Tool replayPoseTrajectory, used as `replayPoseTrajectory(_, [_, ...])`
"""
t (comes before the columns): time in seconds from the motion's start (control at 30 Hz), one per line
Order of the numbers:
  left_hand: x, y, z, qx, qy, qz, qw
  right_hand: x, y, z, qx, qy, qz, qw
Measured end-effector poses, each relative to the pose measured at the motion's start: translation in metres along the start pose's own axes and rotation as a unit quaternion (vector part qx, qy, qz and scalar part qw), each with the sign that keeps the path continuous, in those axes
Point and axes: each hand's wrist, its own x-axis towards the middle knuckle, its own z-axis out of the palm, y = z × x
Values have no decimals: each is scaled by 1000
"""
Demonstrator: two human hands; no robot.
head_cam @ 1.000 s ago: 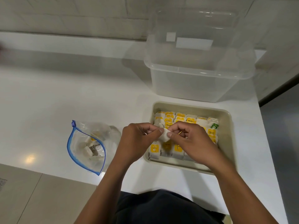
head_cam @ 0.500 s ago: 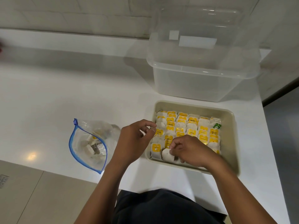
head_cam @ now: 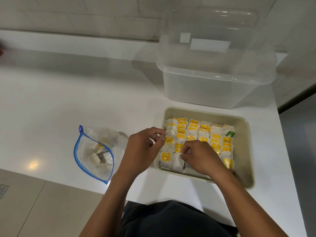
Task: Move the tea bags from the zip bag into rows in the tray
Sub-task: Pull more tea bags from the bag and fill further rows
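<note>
A beige tray (head_cam: 243,147) on the white counter holds several rows of tea bags (head_cam: 203,132) with yellow tags. My right hand (head_cam: 200,155) is down in the tray's front row, its curled fingers pinching a plain white tea bag (head_cam: 177,162) that stands beside a yellow-tagged one. My left hand (head_cam: 145,147) hovers at the tray's left edge, fingers loosely curled, holding nothing. A clear zip bag (head_cam: 95,151) with a blue seal lies open to the left, a few tea bags inside it.
A large clear plastic bin (head_cam: 215,86) stands right behind the tray. The counter's front edge runs just below the zip bag and tray. The counter's right edge lies a short way past the tray.
My hands, together above the tray on one tea bag, have parted. The right hand carried the bag down into the front row; the left hand let go and stays at the tray's left edge.
</note>
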Motion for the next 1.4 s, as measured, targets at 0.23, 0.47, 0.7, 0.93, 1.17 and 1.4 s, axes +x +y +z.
replayPoseTrajectory(0.23, [-1,1,0,0,-2,11,1000,1,0,2,-3,23,-5,1000])
replayPoseTrajectory(0.47, [-2,2,0,-6,3,19,1000,-3,-1,1,-10,78,-11,997])
replayPoseTrajectory(0.7, [-7,7,-5,-20,4,16,1000,-17,-19,-11,50,136,-57,988])
replayPoseTrajectory(0.93, [-24,6,-25,-20,18,15,1000,-37,-68,-14,117,135,-120,977])
replayPoseTrajectory(1.17, [-46,-10,-74,15,54,-5,998,-51,-120,9,167,89,-149,971])
replayPoseTrajectory(1.4, [-64,-51,-119,27,76,-61,995,-46,-170,69,226,47,-152,961])
